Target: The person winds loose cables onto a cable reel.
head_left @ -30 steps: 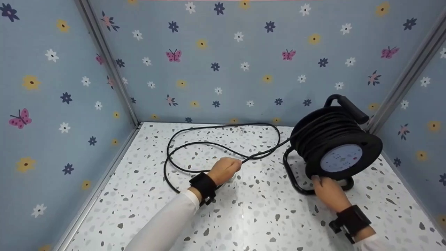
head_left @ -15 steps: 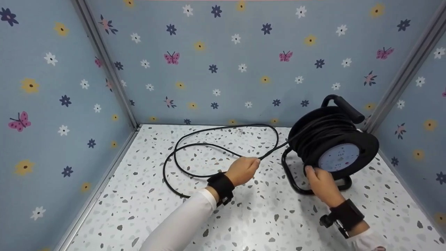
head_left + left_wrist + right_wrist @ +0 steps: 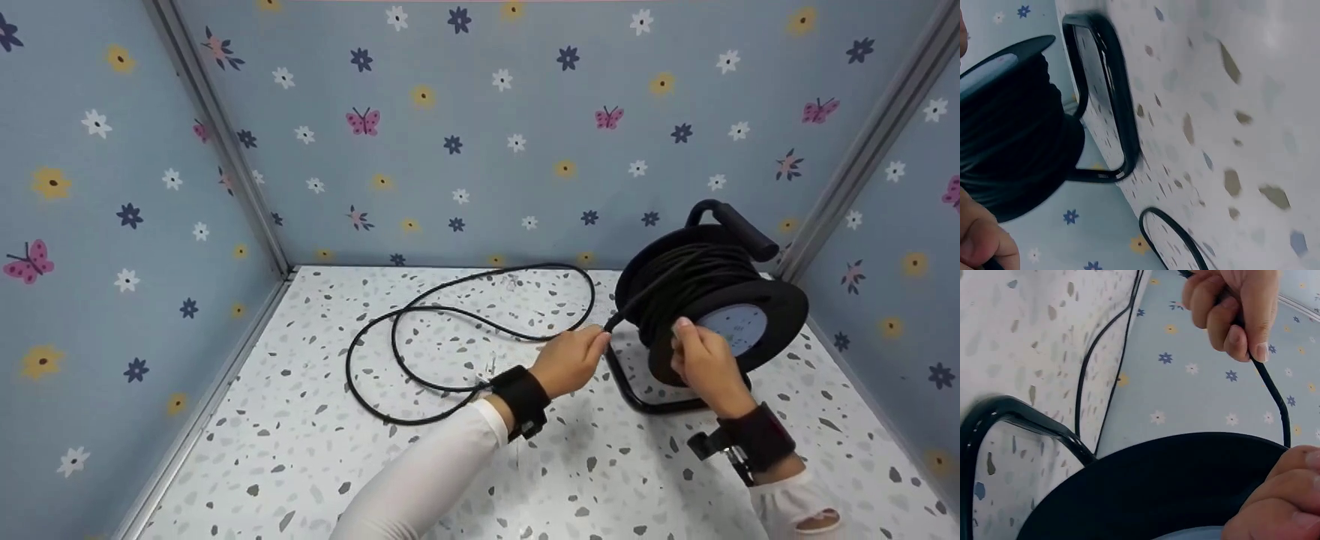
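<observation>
A black cable reel (image 3: 697,277) stands at the right on a tubular metal frame (image 3: 645,406). Thick coils of black cable (image 3: 679,289) wrap its drum, and a pale socket panel (image 3: 750,322) sits in the front disc. My left hand (image 3: 568,361) grips the cable just left of the drum; the right wrist view shows the left hand's curled fingers (image 3: 1216,323) around it. At the front disc, my right hand (image 3: 709,371) has curled fingers on the reel, thumb up. Whether it holds the rim or a knob is hidden.
Loose loops of cable (image 3: 394,352) lie on the speckled white tabletop (image 3: 300,465) left of the reel. Flowered blue panels (image 3: 465,112) enclose the back and both sides, with metal posts (image 3: 217,142) in the corners. The reel's carrying handle (image 3: 746,231) points up near the back wall.
My left hand has moved right along with the cable, close to the drum. The right hand has risen around the front disc, which has turned. The loose loops have drawn in on the tabletop.
</observation>
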